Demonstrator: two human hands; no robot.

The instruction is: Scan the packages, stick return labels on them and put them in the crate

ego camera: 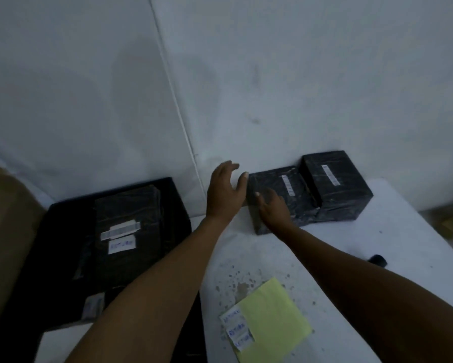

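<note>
Two black-wrapped packages stand against the wall on the white table. My left hand (225, 189) hovers open by the left end of the nearer package (280, 195), its thumb near the top corner. My right hand (272, 208) lies with spread fingers on that package's front and top. The taller package (335, 187) stands just right of it; each carries a white barcode strip. The black crate (63, 231) at the left holds a package (128, 231) with a barcode and a white return label. A yellow sheet (272, 320) with return labels lies at the front.
A small black object (377, 259), perhaps the scanner, lies at the table's right edge. A brown cardboard surface (8, 231) rises at the far left. A white cable (178, 108) runs down the wall behind the crate. The table (377, 231) is speckled near the sheet.
</note>
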